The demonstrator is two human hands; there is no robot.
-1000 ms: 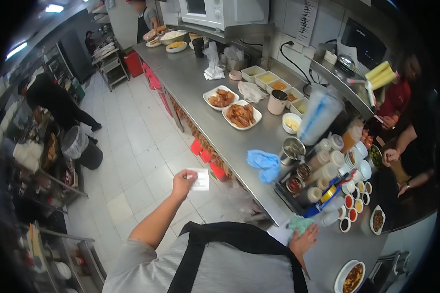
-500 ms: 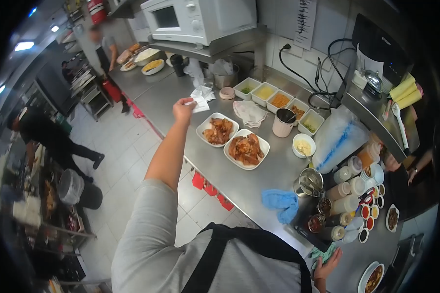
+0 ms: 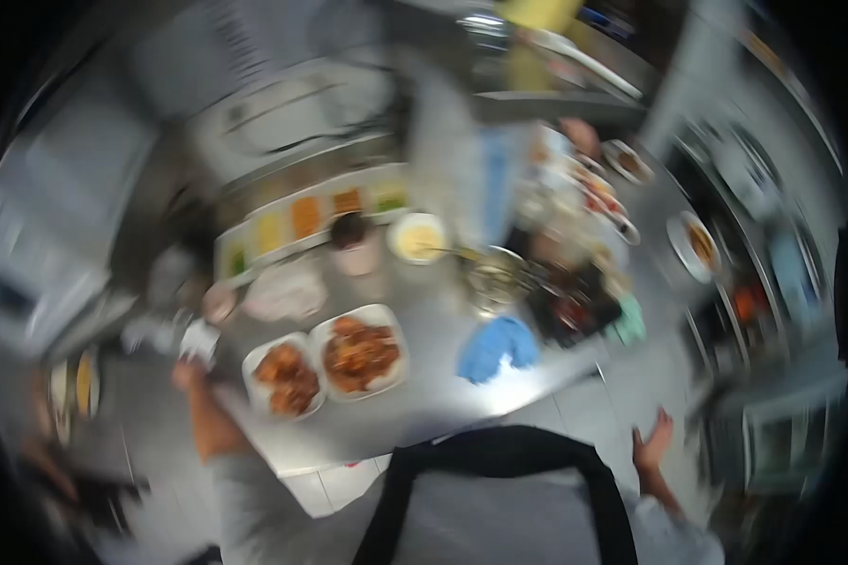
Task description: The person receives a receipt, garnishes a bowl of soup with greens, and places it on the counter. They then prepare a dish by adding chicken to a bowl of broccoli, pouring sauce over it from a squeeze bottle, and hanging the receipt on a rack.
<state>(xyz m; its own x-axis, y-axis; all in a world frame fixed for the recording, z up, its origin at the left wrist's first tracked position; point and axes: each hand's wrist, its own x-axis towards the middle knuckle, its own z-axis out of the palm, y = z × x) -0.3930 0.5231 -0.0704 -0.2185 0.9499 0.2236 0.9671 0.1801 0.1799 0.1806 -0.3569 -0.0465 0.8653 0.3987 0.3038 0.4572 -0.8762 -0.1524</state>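
Your left hand, view's eight o'clock, blurred, pinches paper, seemingly by edge to keep front uncovered; paper at nine o'clock of meat dishes. Right hand, four o'clock, spread wide, empty, off bench, perhaps for balance.

Paper: white. Left dish and right dish: white; meat pieces: red-brown. Left cloth: bright blue. Right cloth: mint green. Canister: pale pink, dark top. Tubs: white; contents, left to right, green, yellow, orange, orange-brown, yellow-green. Counter: silver-grey. Apron: black. Shirt: grey. Floor tiles: off-white, darker dividing lines.
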